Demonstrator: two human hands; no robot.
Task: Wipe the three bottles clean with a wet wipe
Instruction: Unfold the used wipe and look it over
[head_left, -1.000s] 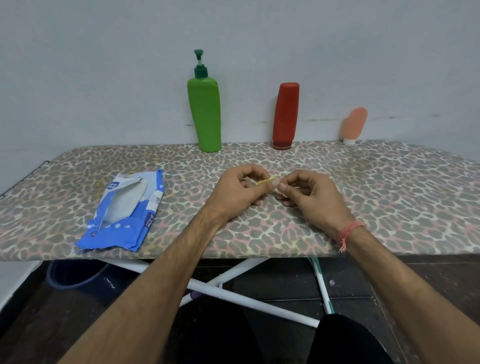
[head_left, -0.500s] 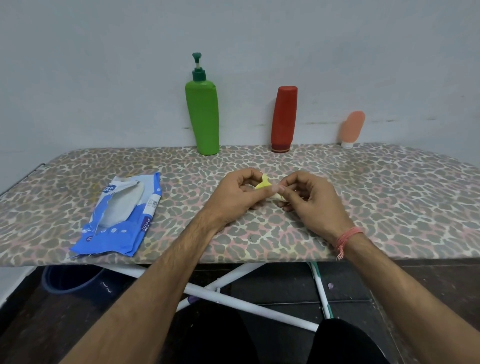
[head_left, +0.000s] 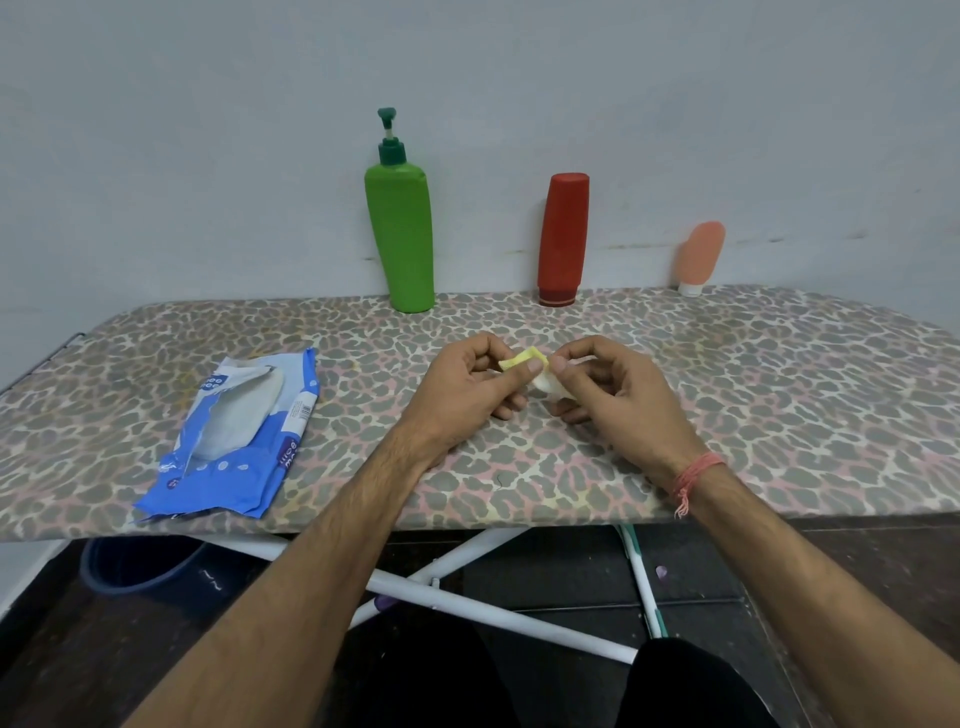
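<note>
We pinch a small yellow-white wipe (head_left: 537, 370) between left hand (head_left: 470, 387) and right hand (head_left: 618, 395); the blue pack (head_left: 234, 441) reads only partly "mee".

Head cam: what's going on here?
A person holds a small folded wipe, yellowish on one face and white on the other, pinched between the left hand and the right hand over a leopard-print ironing board. The green pump bottle, red bottle and small peach bottle stand untouched by the wall. The opened blue wipes pack lies on the left.
</note>
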